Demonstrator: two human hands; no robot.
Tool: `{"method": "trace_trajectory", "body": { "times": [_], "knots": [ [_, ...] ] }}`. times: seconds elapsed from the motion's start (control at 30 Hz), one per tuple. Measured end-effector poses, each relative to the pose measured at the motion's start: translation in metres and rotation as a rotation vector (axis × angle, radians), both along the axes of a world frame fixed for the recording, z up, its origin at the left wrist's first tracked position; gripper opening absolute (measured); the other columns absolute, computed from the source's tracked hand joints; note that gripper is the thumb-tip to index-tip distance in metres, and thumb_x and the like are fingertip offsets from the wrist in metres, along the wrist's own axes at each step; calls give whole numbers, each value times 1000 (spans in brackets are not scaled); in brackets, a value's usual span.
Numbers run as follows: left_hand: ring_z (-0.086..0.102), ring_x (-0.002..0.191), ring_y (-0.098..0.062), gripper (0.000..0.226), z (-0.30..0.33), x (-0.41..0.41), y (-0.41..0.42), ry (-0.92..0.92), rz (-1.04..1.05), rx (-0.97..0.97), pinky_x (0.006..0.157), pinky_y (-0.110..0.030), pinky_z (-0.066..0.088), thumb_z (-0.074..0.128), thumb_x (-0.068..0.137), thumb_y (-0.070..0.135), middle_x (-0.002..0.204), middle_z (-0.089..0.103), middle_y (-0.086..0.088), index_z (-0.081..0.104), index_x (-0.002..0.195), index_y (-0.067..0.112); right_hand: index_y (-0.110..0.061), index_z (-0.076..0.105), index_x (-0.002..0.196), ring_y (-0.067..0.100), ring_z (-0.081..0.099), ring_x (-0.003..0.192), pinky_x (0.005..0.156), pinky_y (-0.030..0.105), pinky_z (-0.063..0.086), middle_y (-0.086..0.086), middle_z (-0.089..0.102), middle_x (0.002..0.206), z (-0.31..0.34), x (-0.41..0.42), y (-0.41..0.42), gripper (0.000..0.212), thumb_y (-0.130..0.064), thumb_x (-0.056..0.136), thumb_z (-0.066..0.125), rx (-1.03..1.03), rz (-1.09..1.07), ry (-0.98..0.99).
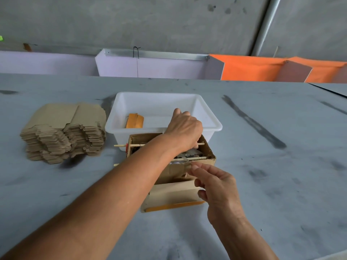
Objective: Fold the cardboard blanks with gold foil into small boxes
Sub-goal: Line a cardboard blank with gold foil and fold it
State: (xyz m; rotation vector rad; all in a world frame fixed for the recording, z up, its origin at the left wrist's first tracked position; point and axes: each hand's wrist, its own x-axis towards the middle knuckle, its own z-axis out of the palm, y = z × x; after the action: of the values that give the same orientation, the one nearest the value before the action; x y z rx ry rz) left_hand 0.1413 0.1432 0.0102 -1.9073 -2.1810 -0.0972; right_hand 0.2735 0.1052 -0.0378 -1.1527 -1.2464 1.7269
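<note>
Brown flat cardboard blanks (62, 132) lie stacked on the grey desk (281, 184), left of a white plastic tub (210, 117) holding one gold-faced folded piece (134, 120). Left hand (185, 131) reaches into an open cardboard box crossed by wooden sticks (209, 152), fingers curled, grip hidden; right hand (218, 188) pinches a tape strip (185, 158) above a gold-edged blank (172, 196). No writing is legible.

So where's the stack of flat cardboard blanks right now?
In the head view, the stack of blanks sits on the grey table, on the left, just beside the white tub, with neither hand on it.

Stack of flat brown blanks (63, 132) on table's left; one gold-edged blank (174, 196) lies w/ flap up at centre.
</note>
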Motion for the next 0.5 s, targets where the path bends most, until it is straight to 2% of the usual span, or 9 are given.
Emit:
{"method": "trace_trajectory", "body": {
  "times": [0.17,0.3,0.43,0.5],
  "knots": [
    [46,89,-19,10,-11,1,1,19,-2,56,85,-34,30,66,87,27,82,54,4,69,83,19,-14,73,81,1,46,43,41,14,35,-1,66,63,0,8,6,11,-5,82,68,28,-29,1],
    [39,82,-17,8,-13,2,3,37,30,99,80,-32,28,66,86,24,80,51,4,68,80,19,-14,72,77,-1,43,42,43,11,36,-13,56,49,-2,8,15,12,-4,81,68,219,-142,-18],
    [39,81,-17,10,-15,2,4,37,52,119,78,-31,25,65,86,18,79,51,3,65,76,19,-17,69,68,1,39,43,44,14,35,-13,52,48,-4,6,25,18,-5,80,68,291,-190,-42],
    [38,81,-17,11,-16,2,4,45,58,126,78,-31,25,63,87,16,78,50,3,65,77,19,-19,68,67,5,44,49,51,22,40,-13,57,54,-6,6,32,16,-11,81,69,368,-243,-103]
  ]
}}
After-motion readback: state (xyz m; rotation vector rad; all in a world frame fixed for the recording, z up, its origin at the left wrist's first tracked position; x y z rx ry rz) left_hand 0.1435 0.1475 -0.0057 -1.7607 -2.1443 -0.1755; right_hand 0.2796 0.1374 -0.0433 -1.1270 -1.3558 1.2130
